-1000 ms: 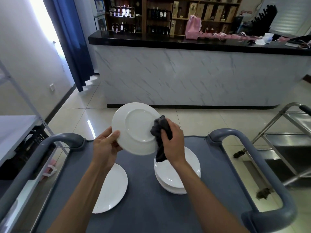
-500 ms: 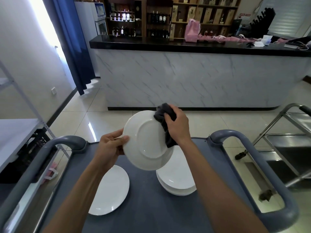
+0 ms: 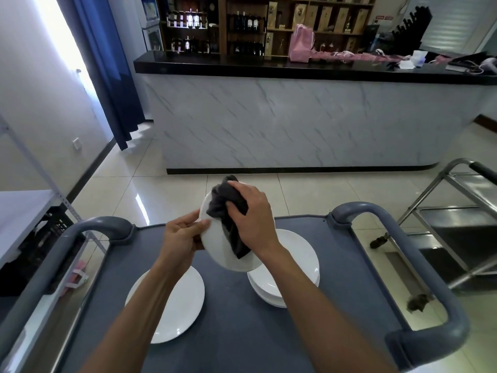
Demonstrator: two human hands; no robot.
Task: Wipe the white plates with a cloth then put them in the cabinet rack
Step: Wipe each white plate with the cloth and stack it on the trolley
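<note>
Both hands meet at the centre of the frame over a grey cart. Left hand [image 3: 183,239] pinches the left rim of a white plate [image 3: 220,249], thumb on the near face and fingers curled behind it, holding the plate tilted in the air. Right hand [image 3: 251,215] is curled round a dark cloth [image 3: 224,205], bunched in its grip and pressed against the plate's upper part; a loose tail of the cloth hangs down across the plate's face toward its lower edge.

Below the held plate, a little right of centre, a stack of white plates [image 3: 298,261] rests on the cart top [image 3: 242,332], partly hidden by the right forearm. Lower left of centre, a single white plate [image 3: 178,305] lies flat on the same surface, the left forearm crossing over it. Rounded grey handles [image 3: 398,232] rise along both sides of the cart.

Beyond it, across a tiled floor [image 3: 172,181], stands a marble-fronted bar [image 3: 295,119] with a black top, shelves of bottles behind it. A metal trolley [image 3: 457,211] sits at the right edge, a blue curtain [image 3: 107,71] at upper left.
</note>
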